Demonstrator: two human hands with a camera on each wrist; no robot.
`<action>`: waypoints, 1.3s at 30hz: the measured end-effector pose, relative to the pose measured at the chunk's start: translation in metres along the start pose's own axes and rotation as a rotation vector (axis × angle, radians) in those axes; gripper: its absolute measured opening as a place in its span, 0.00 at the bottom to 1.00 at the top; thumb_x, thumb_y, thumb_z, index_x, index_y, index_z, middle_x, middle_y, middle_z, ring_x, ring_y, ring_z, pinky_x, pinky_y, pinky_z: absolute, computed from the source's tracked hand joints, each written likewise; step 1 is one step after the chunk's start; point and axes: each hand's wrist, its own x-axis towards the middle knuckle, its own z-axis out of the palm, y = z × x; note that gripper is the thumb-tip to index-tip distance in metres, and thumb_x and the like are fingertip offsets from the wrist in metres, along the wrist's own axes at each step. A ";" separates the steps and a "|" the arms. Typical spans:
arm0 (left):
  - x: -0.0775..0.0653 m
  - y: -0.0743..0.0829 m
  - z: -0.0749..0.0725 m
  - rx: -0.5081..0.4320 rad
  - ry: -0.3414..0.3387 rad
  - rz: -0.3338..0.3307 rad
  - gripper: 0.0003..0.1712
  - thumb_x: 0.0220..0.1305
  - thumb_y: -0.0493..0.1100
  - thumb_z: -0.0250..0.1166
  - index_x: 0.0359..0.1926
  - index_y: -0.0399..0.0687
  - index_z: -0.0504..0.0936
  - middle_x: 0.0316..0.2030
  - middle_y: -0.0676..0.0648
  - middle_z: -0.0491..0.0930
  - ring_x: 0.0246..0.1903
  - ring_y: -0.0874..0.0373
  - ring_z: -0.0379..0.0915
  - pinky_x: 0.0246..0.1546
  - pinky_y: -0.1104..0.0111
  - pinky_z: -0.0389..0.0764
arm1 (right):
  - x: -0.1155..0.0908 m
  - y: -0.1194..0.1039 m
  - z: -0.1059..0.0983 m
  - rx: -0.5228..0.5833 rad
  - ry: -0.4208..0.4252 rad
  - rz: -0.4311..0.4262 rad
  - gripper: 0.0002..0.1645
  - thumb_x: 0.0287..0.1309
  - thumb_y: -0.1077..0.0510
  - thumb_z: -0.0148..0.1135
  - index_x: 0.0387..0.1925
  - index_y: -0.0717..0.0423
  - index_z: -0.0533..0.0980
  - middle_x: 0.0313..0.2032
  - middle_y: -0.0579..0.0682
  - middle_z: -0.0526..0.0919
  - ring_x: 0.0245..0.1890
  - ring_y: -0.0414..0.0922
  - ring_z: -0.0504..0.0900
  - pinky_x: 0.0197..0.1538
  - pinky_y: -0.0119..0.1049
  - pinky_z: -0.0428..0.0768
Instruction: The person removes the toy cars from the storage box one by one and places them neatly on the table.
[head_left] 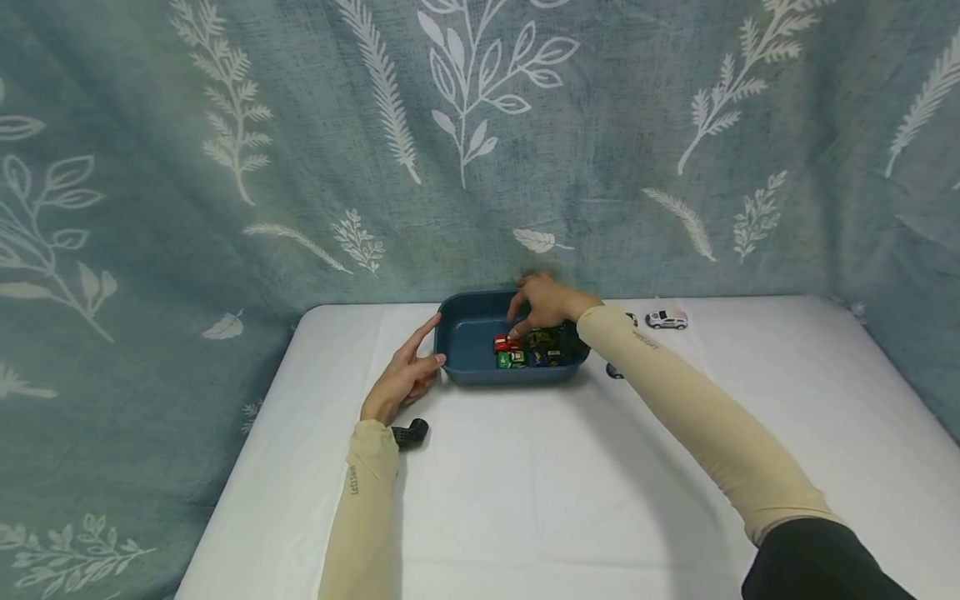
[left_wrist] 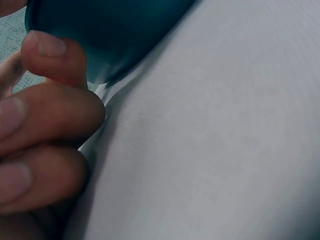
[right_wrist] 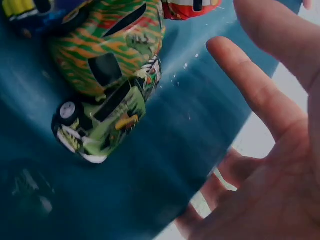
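Teal cloth curtain with white leaf print (head_left: 300,167): hung behind the white cloth-covered table (head_left: 480,483).
Beige fabric left sleeve (head_left: 367,500): drawn over the forearm, lettered near the cuff.
Black rounded device (head_left: 412,433): just beside the left cuff, partly hidden.
Left hand (head_left: 401,379): at the left end of the dark-blue, round-cornered rectangular tray (head_left: 467,376); index finger and thumb straight, spread, touching the tray wall; other fingers bent inward.
Tray position: near the table's far edge, with toy cars bunched from middle to right.
Red toy car (head_left: 502,343): inside the tray, leftmost of the group, beneath the right thumb.
Bright-green and white toy car (head_left: 512,360): inside, just beside the red one, on the near side.
Blue toy car with yellow markings (right_wrist: 45,12): inside, toward the near wall.
Orange-and-green striped toy car (right_wrist: 115,45): inside, between blue and light-green ones.
Light-green toy car with dark windows (right_wrist: 110,130): inside, just beside the striped one.
Right hand (head_left: 546,300): over the tray's far side, thumb and index finger apart, gripping nothing; contact with the red car not determinable.
Beige fabric right sleeve (head_left: 690,408): stretched diagonally above the table.
Dark-blue toy car (head_left: 614,372): on the table, partly hidden by the sleeve.
White toy car (head_left: 666,320): on its wheels, near the table's far edge.
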 end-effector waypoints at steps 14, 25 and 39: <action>-0.001 -0.001 0.001 -0.004 -0.011 -0.003 0.44 0.74 0.46 0.68 0.80 0.84 0.61 0.13 0.55 0.60 0.10 0.62 0.49 0.11 0.70 0.55 | 0.003 -0.001 0.012 -0.009 -0.008 0.082 0.14 0.63 0.39 0.75 0.46 0.38 0.91 0.82 0.66 0.55 0.82 0.71 0.48 0.75 0.76 0.51; 0.001 0.000 -0.001 -0.004 -0.009 0.008 0.44 0.75 0.43 0.66 0.82 0.79 0.59 0.13 0.56 0.59 0.10 0.62 0.48 0.11 0.69 0.54 | 0.007 0.003 0.014 0.000 -0.007 0.100 0.15 0.56 0.38 0.80 0.43 0.35 0.91 0.83 0.64 0.52 0.83 0.68 0.45 0.77 0.73 0.46; 0.000 0.001 -0.001 -0.002 0.000 0.010 0.43 0.74 0.46 0.68 0.81 0.82 0.61 0.13 0.54 0.62 0.10 0.62 0.50 0.11 0.69 0.55 | 0.008 0.006 0.014 -0.008 -0.016 0.090 0.16 0.65 0.42 0.74 0.51 0.39 0.89 0.83 0.63 0.52 0.82 0.68 0.46 0.76 0.71 0.46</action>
